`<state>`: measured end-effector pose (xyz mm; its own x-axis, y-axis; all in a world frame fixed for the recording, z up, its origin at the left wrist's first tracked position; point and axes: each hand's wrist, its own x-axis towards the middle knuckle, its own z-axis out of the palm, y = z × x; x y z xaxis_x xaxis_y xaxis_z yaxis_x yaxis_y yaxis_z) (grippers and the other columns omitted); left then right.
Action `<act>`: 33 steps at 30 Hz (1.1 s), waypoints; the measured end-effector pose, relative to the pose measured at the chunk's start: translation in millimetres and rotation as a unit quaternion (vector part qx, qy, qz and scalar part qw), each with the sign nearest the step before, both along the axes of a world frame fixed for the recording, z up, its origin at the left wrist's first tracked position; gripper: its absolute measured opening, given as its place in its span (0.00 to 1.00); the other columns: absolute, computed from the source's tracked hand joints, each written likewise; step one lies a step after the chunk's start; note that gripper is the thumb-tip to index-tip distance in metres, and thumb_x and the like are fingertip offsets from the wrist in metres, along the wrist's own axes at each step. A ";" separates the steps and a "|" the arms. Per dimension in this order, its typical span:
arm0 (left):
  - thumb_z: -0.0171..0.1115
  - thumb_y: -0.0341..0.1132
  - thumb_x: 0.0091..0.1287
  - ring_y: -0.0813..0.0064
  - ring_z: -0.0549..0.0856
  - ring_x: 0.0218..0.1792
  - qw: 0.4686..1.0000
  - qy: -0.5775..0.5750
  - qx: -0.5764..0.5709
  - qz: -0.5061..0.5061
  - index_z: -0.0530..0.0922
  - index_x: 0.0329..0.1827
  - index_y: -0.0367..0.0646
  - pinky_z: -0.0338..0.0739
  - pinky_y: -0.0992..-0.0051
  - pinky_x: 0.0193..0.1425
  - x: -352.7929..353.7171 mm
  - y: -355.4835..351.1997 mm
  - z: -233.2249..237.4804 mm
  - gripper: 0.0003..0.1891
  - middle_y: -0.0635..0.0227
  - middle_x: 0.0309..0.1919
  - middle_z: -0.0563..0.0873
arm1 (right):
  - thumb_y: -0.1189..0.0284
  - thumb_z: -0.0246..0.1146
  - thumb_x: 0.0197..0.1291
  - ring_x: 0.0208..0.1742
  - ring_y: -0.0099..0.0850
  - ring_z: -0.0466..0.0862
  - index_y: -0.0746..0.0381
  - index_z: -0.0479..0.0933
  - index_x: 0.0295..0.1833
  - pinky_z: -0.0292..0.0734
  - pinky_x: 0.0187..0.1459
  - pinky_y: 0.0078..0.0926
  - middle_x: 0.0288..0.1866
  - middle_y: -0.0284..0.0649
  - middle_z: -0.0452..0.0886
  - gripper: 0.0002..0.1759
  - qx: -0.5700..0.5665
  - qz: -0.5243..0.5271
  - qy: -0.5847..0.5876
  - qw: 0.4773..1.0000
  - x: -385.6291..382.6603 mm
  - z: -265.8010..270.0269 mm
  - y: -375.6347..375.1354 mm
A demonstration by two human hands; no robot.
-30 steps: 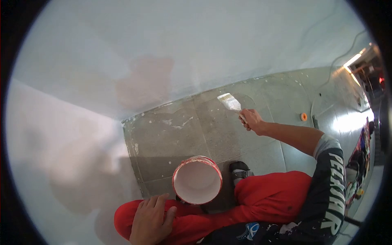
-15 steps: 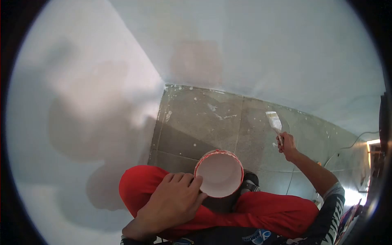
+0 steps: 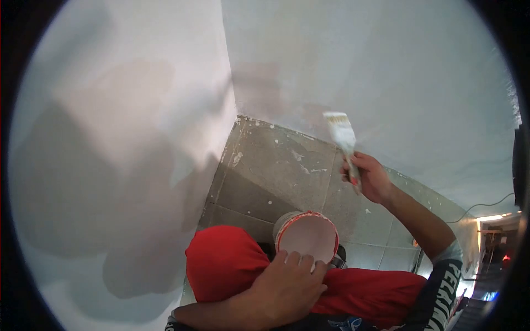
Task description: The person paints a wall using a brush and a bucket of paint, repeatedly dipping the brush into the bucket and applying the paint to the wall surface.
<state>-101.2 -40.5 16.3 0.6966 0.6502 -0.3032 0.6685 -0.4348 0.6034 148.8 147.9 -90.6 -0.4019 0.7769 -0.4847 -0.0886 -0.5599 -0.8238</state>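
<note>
My right hand [image 3: 369, 175] is closed around the handle of a flat paintbrush [image 3: 343, 135]. The brush points up and away, its white-coated bristles in front of the right-hand wall. Between my legs stands a bucket [image 3: 280, 225] with a red rim, tilted a little, pale inside and apparently holding white paint. My left hand [image 3: 292, 284] hooks its fingers over the bucket's near rim, with the thumb partly hidden.
Two pale walls meet in a corner; the right wall [image 3: 386, 71] has a faint pinkish patch, and shadows fall on the left wall [image 3: 138, 110]. White spatters mark the grey tiled floor [image 3: 265, 171]. A thin cable [image 3: 480, 205] runs at the right, near a cluttered bright area.
My right hand has lifted the brush up and to the left, closer to the view. The bucket now leans more, with my left fingers over its rim. My view has shifted.
</note>
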 end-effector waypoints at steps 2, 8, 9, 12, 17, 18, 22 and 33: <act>0.57 0.45 0.72 0.54 0.84 0.49 1.000 -0.017 0.010 -0.013 0.74 0.55 0.34 0.76 0.57 0.55 -3.8 -5.3 5.7 0.21 0.51 0.48 0.82 | 0.66 0.55 0.73 0.46 0.31 0.81 0.62 0.70 0.52 0.77 0.51 0.33 0.41 0.35 0.77 0.11 -0.012 0.002 0.017 1.000 -37.9 -1.3 8.4; 0.63 0.44 0.67 0.53 0.82 0.49 0.993 -0.109 0.025 0.032 0.78 0.56 0.38 0.75 0.57 0.54 -9.2 -19.2 11.8 0.21 0.51 0.44 0.83 | 0.70 0.54 0.70 0.30 0.27 0.75 0.57 0.65 0.44 0.69 0.26 0.28 0.36 0.36 0.73 0.05 -0.038 -0.136 0.052 0.989 -135.0 -84.0 26.5; 0.63 0.45 0.67 0.54 0.82 0.49 0.992 -0.119 0.035 0.028 0.78 0.57 0.39 0.75 0.58 0.55 -8.5 -21.9 9.4 0.22 0.52 0.45 0.83 | 0.70 0.54 0.70 0.30 0.27 0.75 0.57 0.65 0.44 0.69 0.26 0.28 0.36 0.36 0.73 0.05 -0.035 -0.136 0.051 0.989 -144.5 -93.9 28.1; 0.63 0.45 0.67 0.54 0.82 0.49 0.990 -0.131 0.039 0.023 0.78 0.57 0.39 0.75 0.58 0.55 -14.2 -22.7 9.3 0.22 0.52 0.45 0.83 | 0.72 0.52 0.67 0.26 0.25 0.70 0.57 0.64 0.42 0.65 0.23 0.26 0.33 0.35 0.70 0.04 0.003 -0.191 0.040 0.981 -165.5 -109.7 34.9; 0.62 0.45 0.68 0.54 0.82 0.49 0.988 -0.139 0.059 0.010 0.78 0.59 0.38 0.75 0.58 0.54 -20.7 -24.3 5.1 0.23 0.52 0.46 0.83 | 0.74 0.52 0.66 0.23 0.25 0.69 0.60 0.64 0.39 0.62 0.20 0.27 0.30 0.36 0.68 0.03 -0.018 -0.273 0.097 0.957 -190.4 -98.3 33.8; 0.62 0.45 0.68 0.54 0.82 0.49 0.988 -0.143 0.056 0.009 0.78 0.59 0.38 0.75 0.58 0.55 -20.5 -24.7 3.0 0.23 0.52 0.46 0.83 | 0.74 0.52 0.66 0.23 0.25 0.69 0.60 0.64 0.39 0.62 0.20 0.27 0.30 0.36 0.68 0.03 -0.014 -0.276 0.097 0.956 -192.6 -98.7 35.6; 0.61 0.45 0.68 0.55 0.82 0.50 0.987 -0.152 0.057 0.009 0.78 0.58 0.38 0.75 0.58 0.55 -23.5 -28.9 -0.1 0.22 0.52 0.46 0.83 | 0.74 0.52 0.66 0.25 0.25 0.69 0.62 0.67 0.36 0.61 0.20 0.23 0.28 0.35 0.68 0.05 -0.014 -0.266 0.103 0.958 -199.8 -92.9 50.9; 0.61 0.45 0.68 0.54 0.82 0.50 0.992 -0.121 0.033 0.004 0.77 0.57 0.39 0.75 0.58 0.55 -23.7 -27.5 7.8 0.21 0.53 0.47 0.83 | 0.74 0.52 0.67 0.21 0.20 0.66 0.62 0.65 0.39 0.55 0.16 0.20 0.30 0.33 0.70 0.04 0.222 -0.276 0.147 0.923 -198.9 99.4 40.0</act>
